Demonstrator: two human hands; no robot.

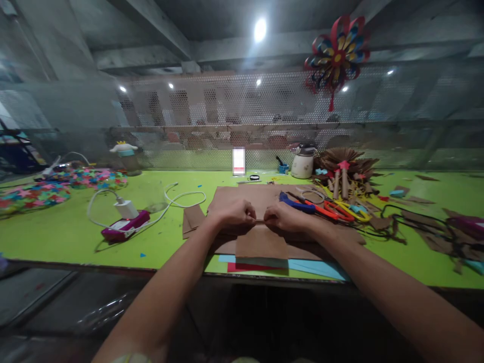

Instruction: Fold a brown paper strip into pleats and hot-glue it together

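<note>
My left hand and my right hand face each other over a brown sheet of paper. Both are closed, pinching the far edge of that sheet, where a narrow fold or roll shows between the fingertips. The sheet's near end reaches toward the table's front edge. Under it lies a larger piece of brown cardboard. Blue paper strips and a red strip stick out below. Just beyond my right hand rest blue-handled pliers or cutters and orange-handled scissors.
On the left are a purple power strip with a white charger and cable, plus colourful paper stars. A bottle, phone, white jug and folded brown paper craft stand behind. Black cords lie right.
</note>
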